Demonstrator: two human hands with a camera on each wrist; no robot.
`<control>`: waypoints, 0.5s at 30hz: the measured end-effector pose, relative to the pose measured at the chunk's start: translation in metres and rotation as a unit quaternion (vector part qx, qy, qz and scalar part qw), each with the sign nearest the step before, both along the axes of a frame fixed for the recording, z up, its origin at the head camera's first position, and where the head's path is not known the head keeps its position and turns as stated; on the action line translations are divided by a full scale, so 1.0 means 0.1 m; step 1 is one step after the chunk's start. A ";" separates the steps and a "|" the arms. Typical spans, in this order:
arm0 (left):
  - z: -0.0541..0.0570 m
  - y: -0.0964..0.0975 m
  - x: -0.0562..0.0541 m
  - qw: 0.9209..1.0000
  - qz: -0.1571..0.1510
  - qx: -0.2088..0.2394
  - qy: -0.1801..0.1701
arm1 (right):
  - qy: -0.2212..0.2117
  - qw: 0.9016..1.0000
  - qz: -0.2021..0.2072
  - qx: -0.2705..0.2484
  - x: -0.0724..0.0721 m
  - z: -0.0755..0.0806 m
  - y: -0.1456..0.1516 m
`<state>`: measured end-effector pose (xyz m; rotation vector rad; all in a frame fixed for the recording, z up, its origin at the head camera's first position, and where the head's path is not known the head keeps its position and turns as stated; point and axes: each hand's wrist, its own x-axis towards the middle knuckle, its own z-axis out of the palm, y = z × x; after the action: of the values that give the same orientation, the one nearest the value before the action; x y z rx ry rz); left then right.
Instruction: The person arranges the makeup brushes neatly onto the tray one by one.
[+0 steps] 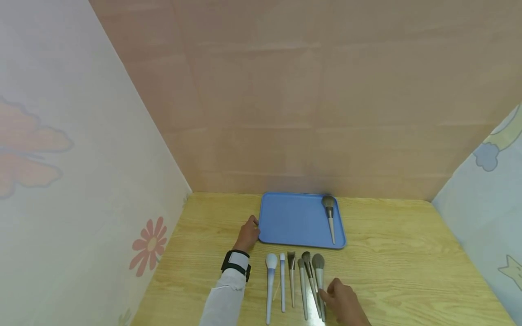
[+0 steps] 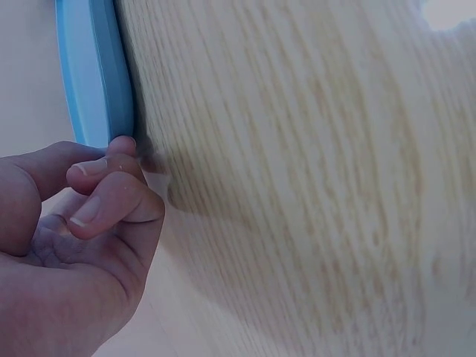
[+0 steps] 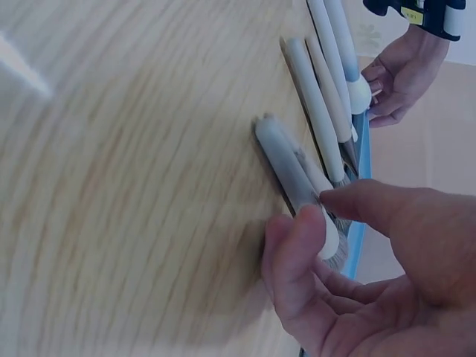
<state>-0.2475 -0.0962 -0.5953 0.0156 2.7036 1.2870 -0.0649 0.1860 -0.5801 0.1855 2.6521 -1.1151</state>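
At the left side of the blue tray (image 1: 291, 219), my left hand (image 1: 248, 234) pinches the tray's edge near its front corner, thumb and fingertips meeting at the rim in the left wrist view. My right hand (image 1: 344, 303) is at the rightmost makeup brush (image 1: 318, 261) of a row in front of the tray. Thumb and index finger pinch its pale handle (image 3: 286, 167) in the right wrist view. A brush with dark bristles (image 1: 306, 259) lies slanted against it, their handles close together. On the tray's right side rests one large makeup brush (image 1: 331, 224), bristles pointing away.
Left of the held brush lie several others: a white-bristled brush (image 1: 270, 285), a thin white one (image 1: 282, 283), a flat dark one (image 1: 291, 278) and a small-headed one (image 1: 303, 290). The wooden table (image 1: 391, 253) meets a brown back wall (image 1: 285, 113) behind the tray.
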 end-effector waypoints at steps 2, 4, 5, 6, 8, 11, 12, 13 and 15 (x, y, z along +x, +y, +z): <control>0.00 0.00 0.01 1.000 0.001 -0.001 0.003 | 0.011 1.000 0.001 0.004 0.00 -0.01 -0.01; 0.01 0.01 0.01 1.000 0.002 -0.002 0.003 | 0.019 1.000 0.001 0.007 0.00 -0.03 -0.02; 0.02 0.01 0.01 1.000 0.003 -0.001 0.003 | 0.024 1.000 0.002 0.009 -0.01 -0.04 -0.02; 0.02 0.01 0.01 1.000 0.003 0.000 0.005 | 0.030 0.999 0.003 0.011 -0.01 -0.04 -0.02; 0.01 0.01 0.01 1.000 0.004 0.000 0.005 | 0.039 0.999 0.005 0.016 -0.02 -0.05 -0.03; -0.01 0.01 0.00 1.000 0.003 -0.005 0.007 | 0.048 0.999 0.009 0.024 -0.02 -0.06 -0.05; -0.01 0.00 0.00 1.000 0.002 -0.004 0.006 | 0.047 0.999 0.010 0.026 -0.03 -0.07 -0.06; -0.01 0.00 0.00 1.000 0.001 -0.004 0.006 | 0.049 0.998 0.011 0.030 -0.03 -0.07 -0.06; -0.01 0.00 0.00 1.000 -0.002 0.003 0.006 | 0.046 0.998 0.015 0.034 -0.04 -0.07 -0.07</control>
<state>-0.2477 -0.0964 -0.5960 0.0300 2.7092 1.2984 -0.0689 0.1786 -0.5870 0.1084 2.7667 -1.0485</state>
